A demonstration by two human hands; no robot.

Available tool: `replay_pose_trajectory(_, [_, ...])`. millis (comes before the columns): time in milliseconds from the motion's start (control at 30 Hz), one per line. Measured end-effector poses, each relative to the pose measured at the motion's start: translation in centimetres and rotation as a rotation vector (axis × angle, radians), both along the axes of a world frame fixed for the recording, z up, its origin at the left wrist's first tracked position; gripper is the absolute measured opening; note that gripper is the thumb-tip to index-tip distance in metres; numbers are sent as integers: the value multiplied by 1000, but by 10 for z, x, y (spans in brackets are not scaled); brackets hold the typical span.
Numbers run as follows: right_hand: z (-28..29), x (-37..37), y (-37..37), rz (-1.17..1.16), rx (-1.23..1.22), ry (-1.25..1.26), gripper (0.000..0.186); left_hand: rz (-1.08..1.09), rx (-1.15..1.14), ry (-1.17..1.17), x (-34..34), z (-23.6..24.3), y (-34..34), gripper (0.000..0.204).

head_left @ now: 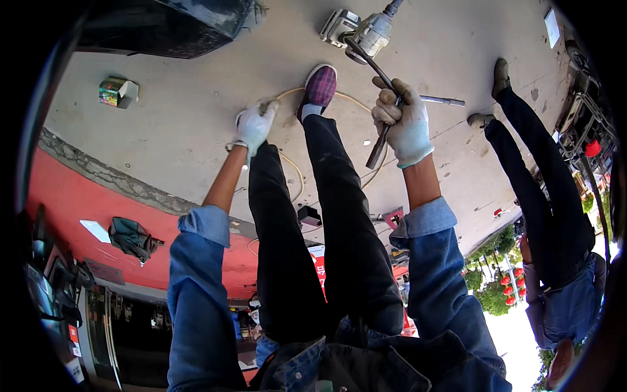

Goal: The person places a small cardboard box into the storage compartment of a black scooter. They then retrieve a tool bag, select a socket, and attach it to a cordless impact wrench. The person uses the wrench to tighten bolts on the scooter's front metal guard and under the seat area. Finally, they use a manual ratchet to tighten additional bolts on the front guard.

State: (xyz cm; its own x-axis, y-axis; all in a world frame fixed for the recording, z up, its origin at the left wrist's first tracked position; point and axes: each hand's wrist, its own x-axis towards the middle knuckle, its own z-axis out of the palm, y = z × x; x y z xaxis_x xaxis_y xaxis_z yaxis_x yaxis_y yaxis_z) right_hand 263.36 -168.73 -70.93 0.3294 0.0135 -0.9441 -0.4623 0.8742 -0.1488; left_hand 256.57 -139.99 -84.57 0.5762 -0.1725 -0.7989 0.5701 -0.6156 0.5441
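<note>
My right hand (403,124), in a white work glove with grimy fingers, is wrapped round a dark metal wrench (372,64). The wrench's long shaft runs up past my fingers, and a thick end comes out below the fist. A silver bar (444,100) shows just right of that hand; whether it joins the wrench I cannot tell. Beyond the wrench's tip lies a cordless impact wrench (375,34) with a block-shaped battery. My left hand (256,124), also in a white glove, hangs left of my shoe with curled fingers. What those fingers hold, if anything, is hidden.
A yellowish hose (300,179) loops over the concrete floor around my feet. An open small carton (117,92) stands at the left, below a dark vehicle part (163,26). Another person (542,170) stands at the right. A dark bag (132,238) lies on the red floor.
</note>
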Motion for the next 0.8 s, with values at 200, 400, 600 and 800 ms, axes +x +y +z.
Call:
replay_pose_trajectory(200, [79,41,36,91,63,-62,39,498,-906,485,34,207,-90,43])
replay_pose_trajectory(400, [198,91,49,82,372,-588,60,257,-519,-157,105,326,-77,22])
replay_pose_trajectory(600, [267,114,56,754,342,-204,53,-120,-142,-577,139,395,-15,24])
replay_pose_trajectory(800, [302,141,116,1213,-57,-407,35,1245,-131,-409,162,364,105,43])
